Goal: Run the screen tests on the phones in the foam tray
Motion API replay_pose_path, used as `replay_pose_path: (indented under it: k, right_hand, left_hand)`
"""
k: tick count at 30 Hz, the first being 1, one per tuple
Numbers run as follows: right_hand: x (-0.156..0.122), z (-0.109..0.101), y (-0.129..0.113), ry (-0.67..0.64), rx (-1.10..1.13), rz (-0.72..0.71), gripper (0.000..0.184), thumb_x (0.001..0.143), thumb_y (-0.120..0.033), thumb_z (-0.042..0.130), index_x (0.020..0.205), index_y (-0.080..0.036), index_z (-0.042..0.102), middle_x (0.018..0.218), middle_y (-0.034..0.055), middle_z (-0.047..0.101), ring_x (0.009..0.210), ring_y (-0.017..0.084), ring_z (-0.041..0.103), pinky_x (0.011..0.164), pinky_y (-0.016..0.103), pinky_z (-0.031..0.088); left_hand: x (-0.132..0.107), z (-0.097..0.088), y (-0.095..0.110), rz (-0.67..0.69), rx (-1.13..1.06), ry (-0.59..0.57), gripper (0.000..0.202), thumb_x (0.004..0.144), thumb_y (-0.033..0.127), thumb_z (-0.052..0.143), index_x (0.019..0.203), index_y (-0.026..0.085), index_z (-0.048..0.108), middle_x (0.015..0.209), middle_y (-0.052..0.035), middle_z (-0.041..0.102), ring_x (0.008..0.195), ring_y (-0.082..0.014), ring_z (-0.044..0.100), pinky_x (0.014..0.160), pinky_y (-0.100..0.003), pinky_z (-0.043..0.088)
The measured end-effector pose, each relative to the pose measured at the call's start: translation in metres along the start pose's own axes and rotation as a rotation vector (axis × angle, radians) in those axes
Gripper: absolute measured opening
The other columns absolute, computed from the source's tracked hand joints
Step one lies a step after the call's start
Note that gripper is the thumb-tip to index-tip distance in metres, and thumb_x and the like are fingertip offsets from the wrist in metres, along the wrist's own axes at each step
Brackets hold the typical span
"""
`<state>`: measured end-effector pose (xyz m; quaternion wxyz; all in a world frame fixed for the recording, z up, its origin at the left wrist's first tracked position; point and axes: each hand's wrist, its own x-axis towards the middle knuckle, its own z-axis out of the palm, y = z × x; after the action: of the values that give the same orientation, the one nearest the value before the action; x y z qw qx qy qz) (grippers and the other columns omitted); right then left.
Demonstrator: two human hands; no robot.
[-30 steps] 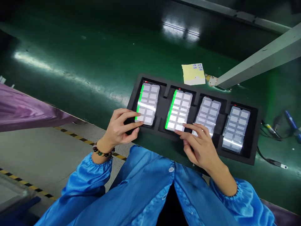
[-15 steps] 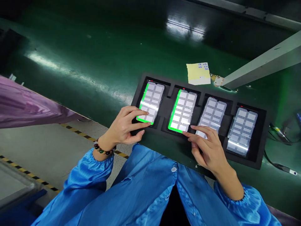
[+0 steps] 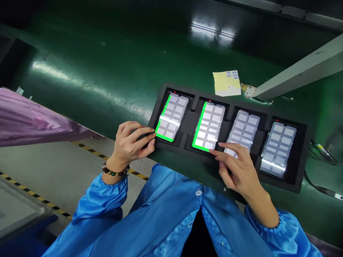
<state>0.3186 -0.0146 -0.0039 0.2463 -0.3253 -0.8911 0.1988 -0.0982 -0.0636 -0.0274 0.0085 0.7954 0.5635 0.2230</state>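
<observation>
While the black foam tray [image 3: 268, 184] is lying across the near edge of the green belt [image 3: 107, 71], both hands are working at its near rim. The left hand [image 3: 131, 142] is sitting at the tray's near left corner, fingers curled close together. Its index fingertip [image 3: 153, 134] is touching the near left corner of the leftmost phone [image 3: 173, 116], and its thumb is lying against the tray's side; it is gripping nothing. The right hand [image 3: 235, 167] is reaching over the near rim with fingers loosely spread, one fingertip touching the near end of the second phone [image 3: 210, 125] and another lying over the near end of the third phone [image 3: 242, 130]. The fourth phone [image 3: 278, 148], at the tray's right end, is lying untouched.

Each phone is lying face up in its own pocket, its long axis running from near rim to far rim, straight away from the fingertips. A yellow sticker sheet [image 3: 227, 82] is lying just past the tray's far edge.
</observation>
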Motion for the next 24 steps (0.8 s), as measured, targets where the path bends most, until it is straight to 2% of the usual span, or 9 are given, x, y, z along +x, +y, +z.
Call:
replay_pose_path:
  k: [4, 9, 13, 19, 24]
  right_hand:
    - [0.002, 0.0, -0.002, 0.026, -0.013, -0.025, 0.034, 0.088, -0.004, 0.062, 0.11, -0.029, 0.069, 0.113, 0.0013, 0.087, 0.127, 0.034, 0.076, 0.103, 0.058, 0.06]
    - [0.003, 0.0, -0.002, 0.046, -0.058, -0.018, 0.034, 0.089, -0.004, 0.062, 0.111, -0.029, 0.067, 0.112, 0.0009, 0.087, 0.123, 0.034, 0.077, 0.105, 0.059, 0.059]
    - [0.003, 0.001, -0.002, 0.058, -0.08, -0.019, 0.036, 0.088, -0.003, 0.064, 0.114, -0.028, 0.066, 0.112, 0.002, 0.087, 0.125, 0.035, 0.077, 0.105, 0.059, 0.059]
    - [0.01, 0.004, -0.003, 0.066, -0.147, 0.115, 0.043, 0.091, -0.004, 0.063, 0.126, -0.028, 0.065, 0.129, 0.0054, 0.084, 0.138, 0.039, 0.07, 0.109, 0.063, 0.056]
    - [0.019, 0.005, -0.002, 0.038, -0.177, 0.178, 0.042, 0.095, -0.006, 0.062, 0.131, -0.027, 0.062, 0.135, 0.0059, 0.082, 0.142, 0.04, 0.066, 0.112, 0.064, 0.053]
  left_hand:
    - [0.005, 0.004, 0.004, 0.036, -0.044, 0.013, 0.014, 0.089, 0.037, 0.077, 0.098, 0.038, 0.087, 0.106, -0.0033, 0.084, 0.101, -0.0308, 0.071, 0.093, -0.058, 0.06]
    - [0.028, 0.008, 0.016, 0.142, -0.25, -0.118, 0.026, 0.09, 0.036, 0.075, 0.113, 0.04, 0.089, 0.133, -0.0045, 0.08, 0.12, -0.0345, 0.067, 0.099, -0.059, 0.059]
    - [0.041, 0.008, 0.018, 0.23, -0.319, -0.168, 0.034, 0.092, 0.032, 0.073, 0.123, 0.038, 0.087, 0.145, -0.0073, 0.074, 0.128, -0.0355, 0.065, 0.104, -0.059, 0.057]
    - [0.05, 0.007, 0.015, 0.208, -0.287, -0.269, 0.043, 0.094, 0.036, 0.069, 0.134, 0.039, 0.083, 0.159, -0.0072, 0.066, 0.14, -0.0386, 0.06, 0.113, -0.063, 0.052]
    - [0.059, 0.009, 0.014, 0.201, -0.279, -0.294, 0.051, 0.094, 0.035, 0.067, 0.144, 0.038, 0.077, 0.166, -0.0083, 0.059, 0.147, -0.0418, 0.055, 0.12, -0.067, 0.048]
